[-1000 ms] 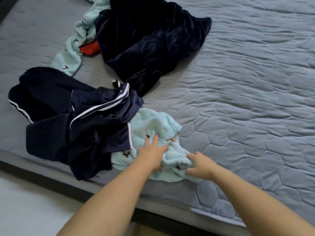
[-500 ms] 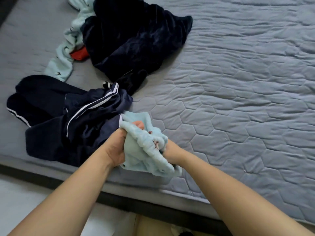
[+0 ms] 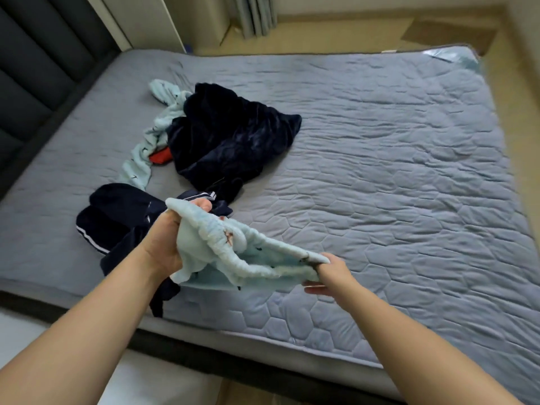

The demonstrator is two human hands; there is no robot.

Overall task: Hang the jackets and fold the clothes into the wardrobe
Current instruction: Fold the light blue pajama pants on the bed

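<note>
Two bare forearms reach in from the bottom edge, elbows cut off. The left hand has its fingers curled tight round one bunched end of a pale blue fleece garment. The right hand grips the other end of its gathered elastic band, most of its fingers hidden behind the cloth. The fleece is held up off the bed, stretched between the hands over the near edge. It is fluffy, with small dark printed marks; its lower part sags out of sight in folds.

Behind the left hand lies a crumpled navy garment with white stripes, smooth and sporty, one corner drooping over the mattress edge. Farther back sits a heaped dark navy velvety garment, covering part of a long pale blue patterned piece and a small red item, too hidden to identify. The grey quilted cover, stitched in hexagons, lies open and flat across the right half. A dark padded headboard stands left; grey curtains and flat cardboard lie beyond the far edge.
</note>
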